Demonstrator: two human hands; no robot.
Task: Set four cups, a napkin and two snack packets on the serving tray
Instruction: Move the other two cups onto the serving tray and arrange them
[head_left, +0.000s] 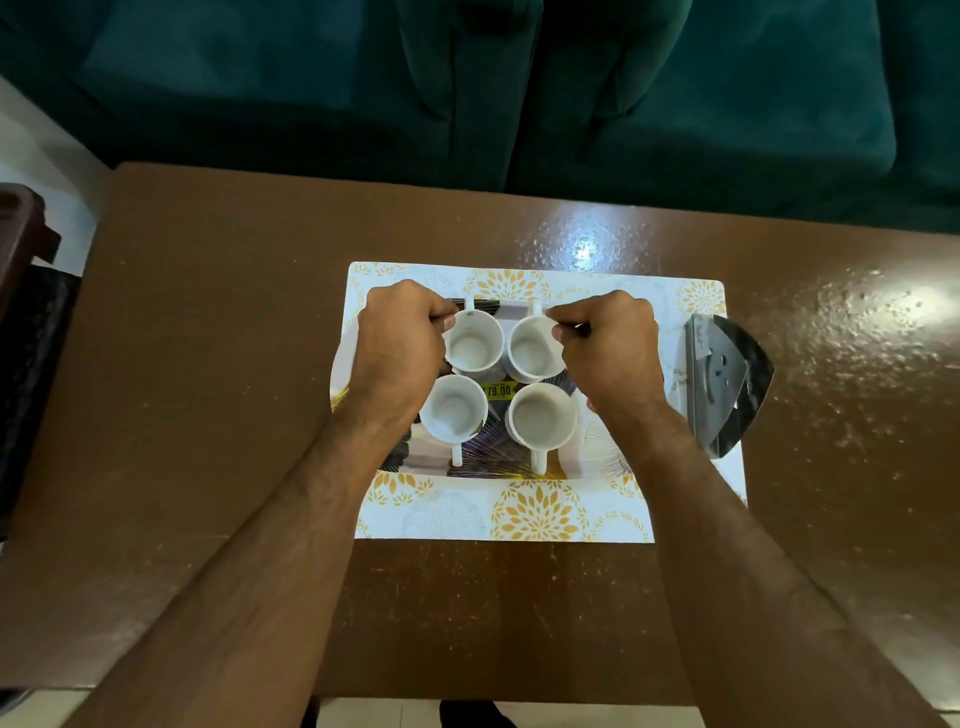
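Two bare forearms are reaching away from the viewer across a glossy brown table, which is lying under both arms. They are meeting over a serving tray with a white rim printed with yellow flowers and a mirror-like floor.

Four white cups are sitting on the tray in a tight two-by-two block between the hands. The two nearer cups, one just inside the left wrist and one just inside the right wrist, are pointing their handles back toward the person. A yellow price sticker is showing in the gap between the cups.

The left hand is curling closed against the outer rim of the far left cup. The right hand is pinching the rim of the far right cup with thumb and fingers. These two cups are pointing their handles away from the person. The grips are probably nudging the far pair snug against the near pair, so that space is being kept free for the napkin and packets.

Just outside the right hand, a silvery snack packet is lying over the tray's right edge, partly on the table. Whether a napkin or second packet is present cannot be told.

Beyond the hands, a dark green sofa is filling the far side.
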